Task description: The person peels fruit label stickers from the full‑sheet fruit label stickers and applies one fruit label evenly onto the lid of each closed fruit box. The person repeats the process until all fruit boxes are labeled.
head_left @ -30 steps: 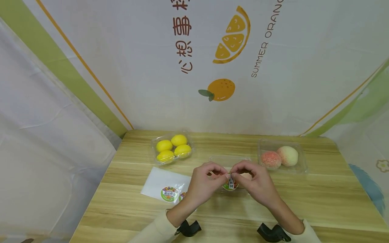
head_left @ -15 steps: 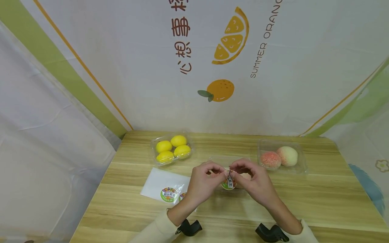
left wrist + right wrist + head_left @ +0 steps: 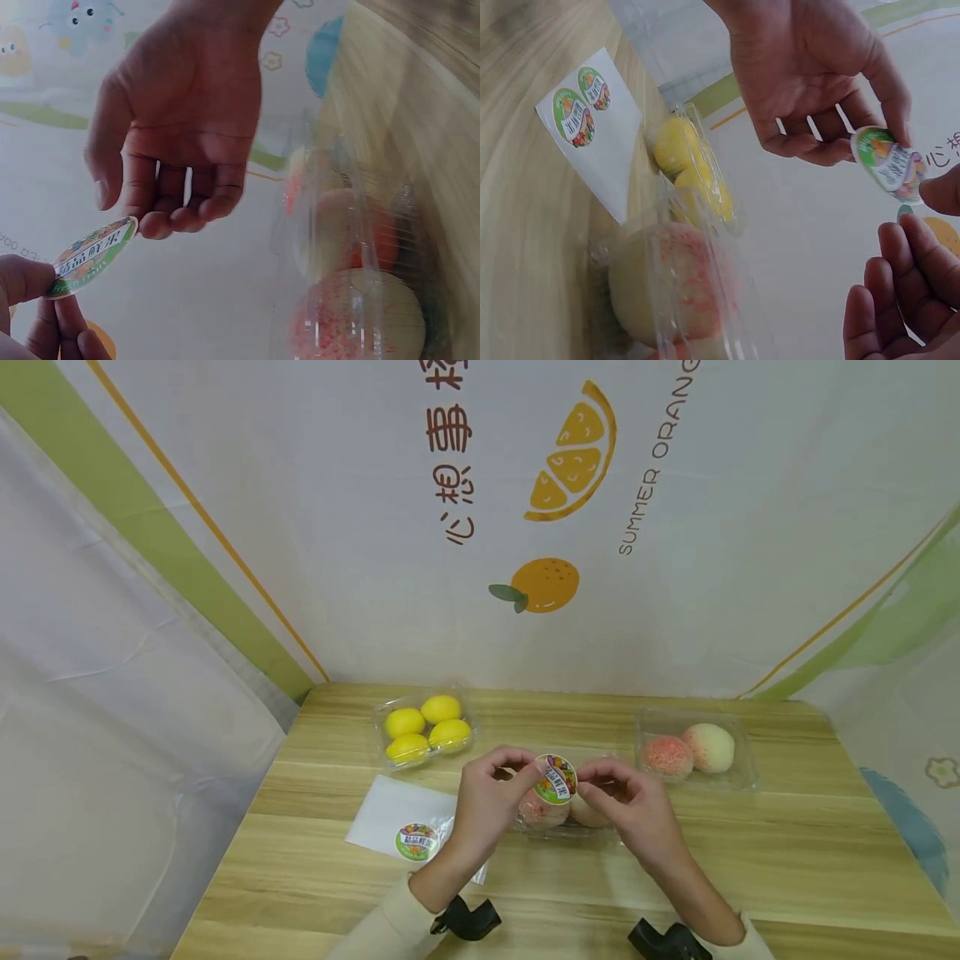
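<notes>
My left hand (image 3: 483, 797) pinches a round fruit-label sticker (image 3: 557, 779) by its edge between thumb and fingers. The sticker has a green border and printed fruit. My right hand (image 3: 633, 810) is just right of it, fingers loosely bent; in the left wrist view its thumb stands apart from its fingers, with a fingertip at the sticker's edge (image 3: 129, 225). Whether that fingertip touches is hard to tell. Below the hands lies a clear plastic clamshell box with peaches (image 3: 543, 812), partly hidden by the hands.
A white backing sheet (image 3: 386, 802) with more stickers lies left of the hands, partly under the left forearm. Behind it sits a clear box of lemons (image 3: 429, 728). Another clear box with two peaches (image 3: 690, 753) stands at the back right of the wooden table (image 3: 795, 860).
Both hands were together at the sticker's top edge. Now the left hand has raised the sticker up and left, and the right hand has drawn a little apart, uncovering the peaches below.
</notes>
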Motion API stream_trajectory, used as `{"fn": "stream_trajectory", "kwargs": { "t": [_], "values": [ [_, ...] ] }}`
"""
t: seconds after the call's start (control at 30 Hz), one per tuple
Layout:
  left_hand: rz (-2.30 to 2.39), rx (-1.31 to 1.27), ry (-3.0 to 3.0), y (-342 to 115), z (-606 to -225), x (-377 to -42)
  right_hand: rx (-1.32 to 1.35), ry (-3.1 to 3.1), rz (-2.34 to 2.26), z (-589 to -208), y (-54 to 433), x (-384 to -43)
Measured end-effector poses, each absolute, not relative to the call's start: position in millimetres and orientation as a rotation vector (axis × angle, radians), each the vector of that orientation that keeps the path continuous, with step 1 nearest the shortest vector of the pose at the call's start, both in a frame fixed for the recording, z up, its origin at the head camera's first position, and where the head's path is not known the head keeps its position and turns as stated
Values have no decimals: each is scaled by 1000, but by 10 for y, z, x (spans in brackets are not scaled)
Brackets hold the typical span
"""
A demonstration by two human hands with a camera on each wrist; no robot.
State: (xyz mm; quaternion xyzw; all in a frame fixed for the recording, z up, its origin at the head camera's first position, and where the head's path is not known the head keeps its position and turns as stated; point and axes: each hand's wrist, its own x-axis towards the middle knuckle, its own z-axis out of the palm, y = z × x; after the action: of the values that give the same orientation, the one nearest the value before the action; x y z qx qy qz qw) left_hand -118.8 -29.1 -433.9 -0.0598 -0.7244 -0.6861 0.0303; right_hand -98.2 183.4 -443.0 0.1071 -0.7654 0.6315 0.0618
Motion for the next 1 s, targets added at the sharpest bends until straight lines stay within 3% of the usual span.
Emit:
{"fn": "stream_trajectory", "kwargs": {
  "t": [1.0],
  "values": [
    [-2217, -163, -2114, -284, -4333, -1185, 225, -2311, 2031, -4437, 1708, -965]
  ]
}}
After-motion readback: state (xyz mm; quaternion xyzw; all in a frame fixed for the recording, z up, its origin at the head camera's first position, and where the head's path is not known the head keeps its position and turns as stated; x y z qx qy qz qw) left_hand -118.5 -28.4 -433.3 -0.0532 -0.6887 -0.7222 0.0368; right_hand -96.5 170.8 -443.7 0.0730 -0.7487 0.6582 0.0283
